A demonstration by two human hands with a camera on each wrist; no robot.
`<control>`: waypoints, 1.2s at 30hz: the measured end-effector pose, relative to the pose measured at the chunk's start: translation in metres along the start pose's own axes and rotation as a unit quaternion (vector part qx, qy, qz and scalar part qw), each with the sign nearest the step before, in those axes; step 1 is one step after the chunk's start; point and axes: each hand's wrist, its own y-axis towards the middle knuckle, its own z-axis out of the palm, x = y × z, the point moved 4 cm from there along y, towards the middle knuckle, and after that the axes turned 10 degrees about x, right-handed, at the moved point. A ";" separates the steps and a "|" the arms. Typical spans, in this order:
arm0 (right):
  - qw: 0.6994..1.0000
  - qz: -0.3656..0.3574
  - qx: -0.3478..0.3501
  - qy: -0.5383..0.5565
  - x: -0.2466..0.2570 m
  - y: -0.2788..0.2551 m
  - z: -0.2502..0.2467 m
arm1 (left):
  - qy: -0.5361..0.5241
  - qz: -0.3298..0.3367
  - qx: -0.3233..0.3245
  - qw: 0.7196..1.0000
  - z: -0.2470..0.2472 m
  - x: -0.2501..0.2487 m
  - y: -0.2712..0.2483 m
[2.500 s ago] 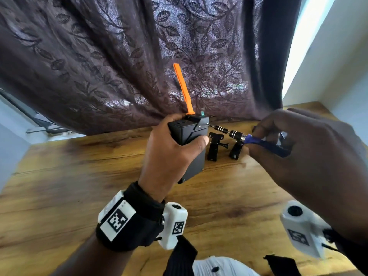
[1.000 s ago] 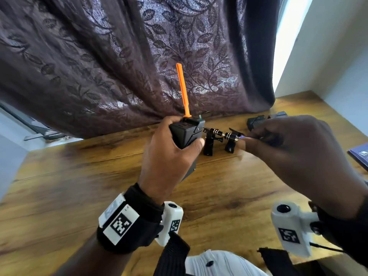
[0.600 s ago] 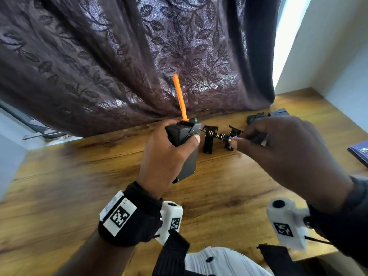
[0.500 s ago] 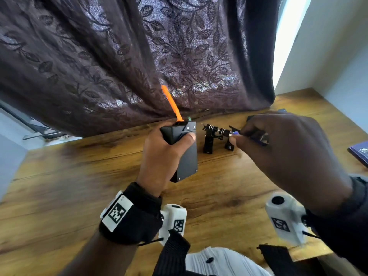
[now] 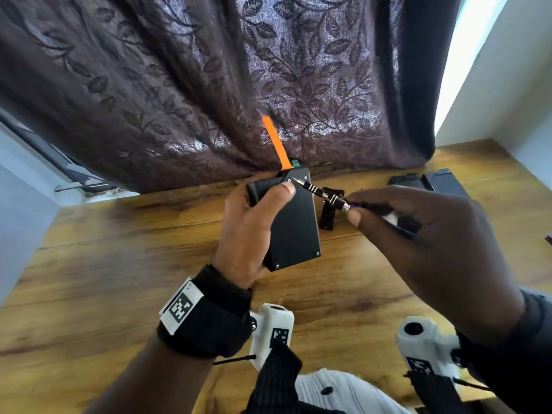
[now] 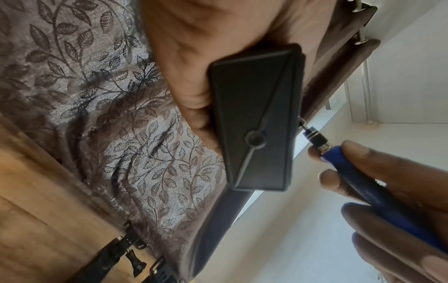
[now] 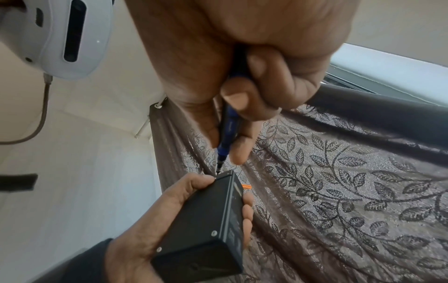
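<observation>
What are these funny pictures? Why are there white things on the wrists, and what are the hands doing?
These are a person's two hands at work, filmed by three cameras at once. The big picture comes from a camera on the head, looking down. The white wrist cameras each look along a hand, so the other two pictures seem tilted and very close. The left hand grips a black box with an orange strip sticking up from its top. The right hand holds a blue screwdriver, its tip at a screw near the box's top corner. Below is a wooden table with small black parts lying on it, and a leafy curtain hangs behind.
</observation>
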 end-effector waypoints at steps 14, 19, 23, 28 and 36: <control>1.000 -0.017 0.004 0.006 0.002 -0.001 -0.002 | 0.040 0.022 0.010 0.999 0.001 -0.004 0.000; 0.999 -0.016 0.007 -0.043 0.008 0.000 -0.007 | 0.122 0.048 -0.007 0.991 -0.004 -0.006 0.000; 0.987 -0.039 0.023 -0.157 0.016 0.003 -0.017 | 0.246 0.076 0.005 0.966 -0.006 -0.009 -0.001; 0.955 -0.056 0.057 -0.284 0.025 0.006 -0.016 | 0.322 0.092 -0.012 0.942 -0.008 -0.018 -0.003; 0.990 0.037 0.054 -0.129 0.020 0.001 -0.022 | 0.359 0.104 -0.021 0.927 -0.005 -0.027 -0.010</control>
